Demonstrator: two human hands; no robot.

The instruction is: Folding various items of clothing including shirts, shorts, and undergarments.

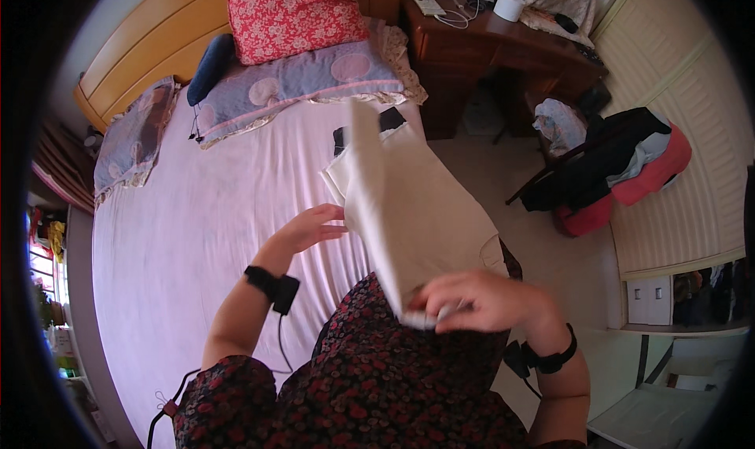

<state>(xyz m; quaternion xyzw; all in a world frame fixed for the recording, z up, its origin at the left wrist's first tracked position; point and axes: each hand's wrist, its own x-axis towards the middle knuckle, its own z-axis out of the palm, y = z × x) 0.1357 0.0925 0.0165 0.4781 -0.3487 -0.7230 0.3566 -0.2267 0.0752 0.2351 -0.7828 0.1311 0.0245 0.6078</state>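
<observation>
Off-white cloth garment (432,205), partly blurred, is held across the right edge of the pale pink-sheeted bed (181,252). Right hand (484,303): grip closed on its near end. Left hand (311,229): grip open beside its left edge; contact cannot be determined. A black item (391,119), material unclear, shows beyond its far end.

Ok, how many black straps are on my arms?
2: left strap, around the forearm behind the left hand; right strap, likewise behind the right hand, which grips the pale cloth.
</observation>
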